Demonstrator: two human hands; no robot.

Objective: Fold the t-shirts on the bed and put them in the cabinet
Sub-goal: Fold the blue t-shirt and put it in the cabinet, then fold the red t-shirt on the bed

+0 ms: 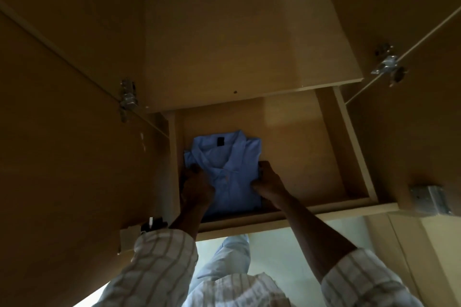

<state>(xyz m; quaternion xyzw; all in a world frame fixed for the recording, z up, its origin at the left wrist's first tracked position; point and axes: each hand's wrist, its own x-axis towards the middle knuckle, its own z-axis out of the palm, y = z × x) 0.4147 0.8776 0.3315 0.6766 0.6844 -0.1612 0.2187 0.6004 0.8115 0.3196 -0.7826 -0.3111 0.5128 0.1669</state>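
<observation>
Wooden cabinet [224, 45] walls fill the dim view, both doors swung wide for access. Left hand [197, 188] curls around the folded blue t-shirt's [232, 169] left edge; right hand [268, 182] pinches its right edge, probably steadying the fold while the shirt settles onto the shelf [311, 157].
</observation>
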